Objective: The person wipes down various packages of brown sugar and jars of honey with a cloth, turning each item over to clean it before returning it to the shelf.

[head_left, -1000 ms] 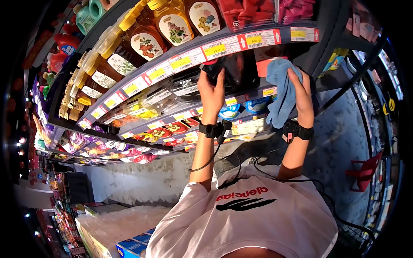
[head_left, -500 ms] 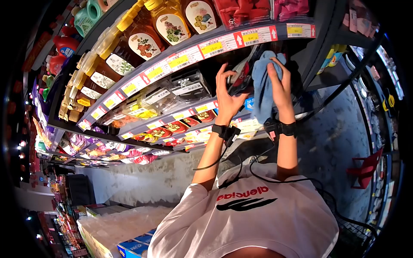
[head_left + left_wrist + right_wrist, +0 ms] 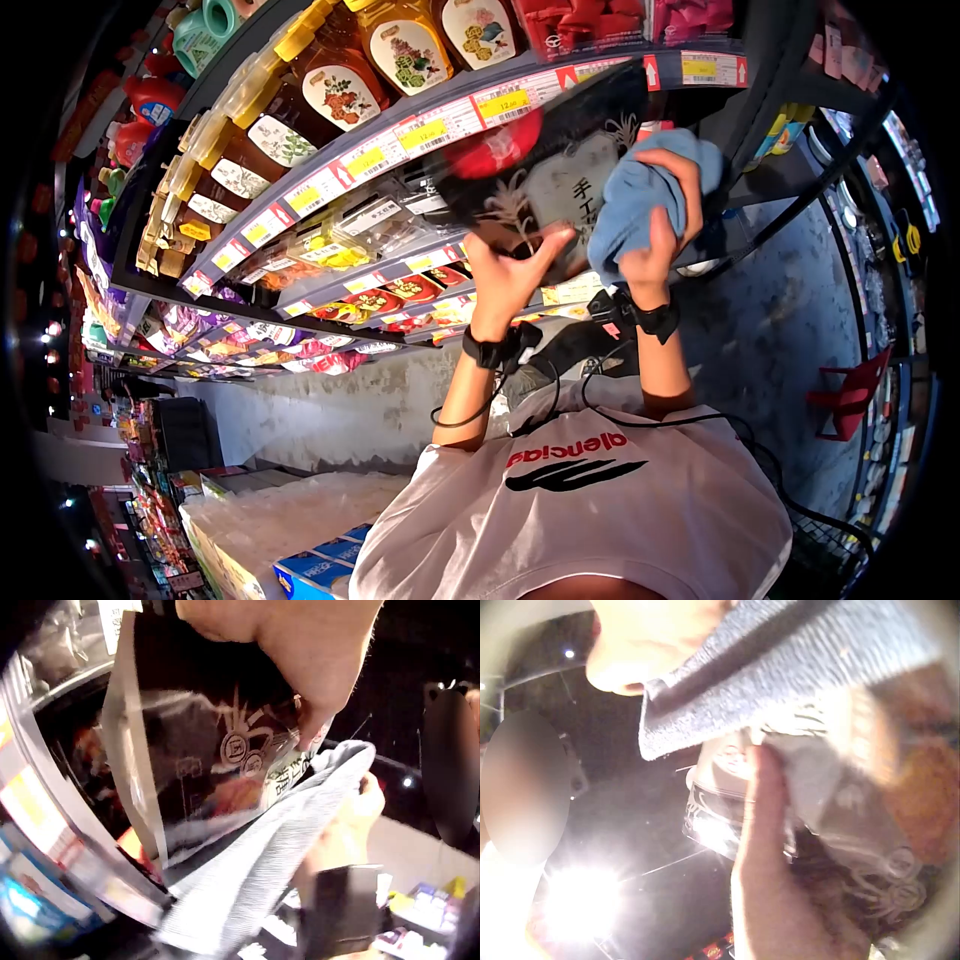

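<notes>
1. Head view: the large, dark, glossy plastic bag [image 3: 575, 185], printed with pale flowers and characters, now shows its broad printed face at upper centre, over part of the white, red and yellow price strip [image 3: 430, 133]; half a second earlier it was narrower, turned more edge-on. The soft blue cloth [image 3: 628, 200], which hung long, is now bunched at the bag's right side.
2. The left hand [image 3: 503, 285], at centre, grips the bag's lower edge, thumb spread across the front. The right hand [image 3: 650, 262], right of centre, has its fingers and thumb curled round the cloth. Both wrists are below the hands, forearms rising from the bottom of the frame.
3. The left wrist view shows the bag's folded side at left and the cloth as a long fold running from lower left to right of centre. Only the head view shows the amber bottles with yellow caps [image 3: 340, 92] at upper left. The right wrist view is blurred, with glare at lower left.
</notes>
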A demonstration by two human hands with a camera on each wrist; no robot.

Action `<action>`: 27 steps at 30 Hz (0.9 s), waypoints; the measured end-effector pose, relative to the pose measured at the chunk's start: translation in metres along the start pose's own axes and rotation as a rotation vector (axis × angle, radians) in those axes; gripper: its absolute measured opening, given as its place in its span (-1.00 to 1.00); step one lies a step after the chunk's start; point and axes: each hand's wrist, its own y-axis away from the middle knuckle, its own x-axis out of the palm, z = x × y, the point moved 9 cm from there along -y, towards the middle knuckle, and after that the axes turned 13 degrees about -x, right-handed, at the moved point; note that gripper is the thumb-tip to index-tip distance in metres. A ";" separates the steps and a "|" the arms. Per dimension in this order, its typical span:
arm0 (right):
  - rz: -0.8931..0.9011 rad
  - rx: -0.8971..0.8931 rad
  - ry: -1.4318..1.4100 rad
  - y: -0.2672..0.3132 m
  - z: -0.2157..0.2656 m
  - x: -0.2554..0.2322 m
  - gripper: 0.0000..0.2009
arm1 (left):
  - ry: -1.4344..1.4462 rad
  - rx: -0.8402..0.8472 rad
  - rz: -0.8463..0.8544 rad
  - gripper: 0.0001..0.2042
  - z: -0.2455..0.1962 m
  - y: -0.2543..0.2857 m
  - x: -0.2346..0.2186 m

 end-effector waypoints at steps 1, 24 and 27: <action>-0.007 -0.018 0.020 0.002 0.008 0.003 -0.52 | 0.045 -0.042 -0.010 -0.61 -0.007 0.007 -0.005; 0.300 0.824 -0.570 0.089 -0.028 0.019 -0.38 | 0.592 -0.381 0.031 -0.48 -0.003 0.032 -0.055; 0.300 1.087 -0.818 0.115 -0.038 0.009 -0.48 | 0.709 -0.469 0.124 -0.48 0.003 0.033 -0.042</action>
